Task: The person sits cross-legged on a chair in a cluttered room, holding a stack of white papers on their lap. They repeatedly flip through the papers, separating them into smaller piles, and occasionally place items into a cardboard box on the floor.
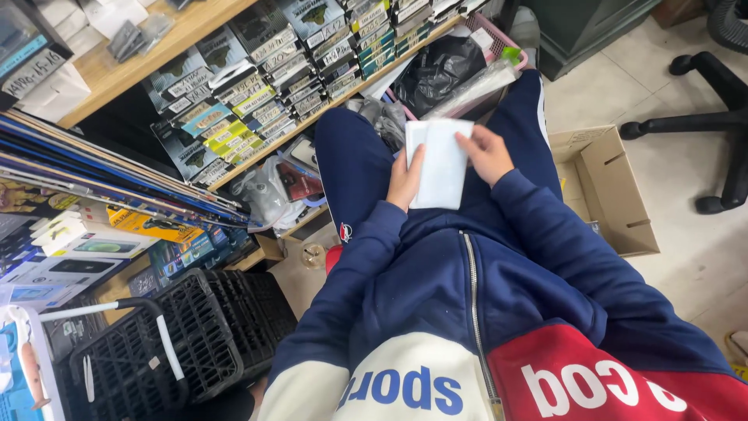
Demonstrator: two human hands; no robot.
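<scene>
The white flat packet point(440, 164) sits just above frame centre, over the person's lap; the left hand point(405, 181) grips its 9 o'clock edge, thumb on the face, fingers behind; the right hand point(487, 153) clamps its 3 o'clock edge, fingertips pressed on the face; both hands are closed on the packet. At 12 o'clock from the packet lies a black plastic bag point(436, 70) in a pink basket point(499, 39); at 10 o'clock, a wooden shelf point(327, 105) carries rows of small boxed goods; at 3 o'clock stands an open cardboard box point(604, 187) on the floor; at 7 o'clock, a black plastic crate point(195, 335).
</scene>
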